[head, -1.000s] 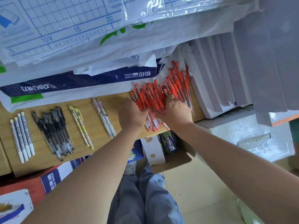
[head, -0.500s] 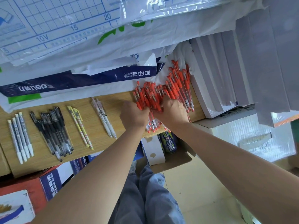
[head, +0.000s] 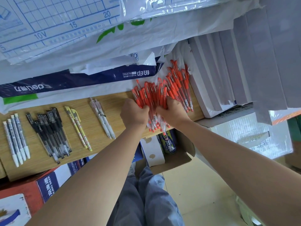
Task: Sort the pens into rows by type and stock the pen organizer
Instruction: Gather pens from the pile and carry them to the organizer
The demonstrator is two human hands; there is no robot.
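Note:
A big heap of red pens (head: 162,92) lies at the right end of the wooden shelf (head: 104,110). My left hand (head: 133,112) and my right hand (head: 172,110) press in on the heap from both sides, fingers curled round a bunch of red pens between them. Left of my hands lie sorted rows: two clear-and-white pens (head: 102,118), two yellow pens (head: 78,128), several black pens (head: 48,132) and several white pens (head: 16,137). No pen organizer shows.
Stacked paper packs in torn wrap (head: 78,79) crowd the back of the shelf. White boxes (head: 216,79) stand at the right end. Under the shelf sit a cardboard box (head: 177,157) with a can and a red-and-blue carton (head: 40,188). My jeans (head: 146,196) are below.
Both hands have drawn closer together, squeezing the red pens into a tighter bunch. The other rows have not moved.

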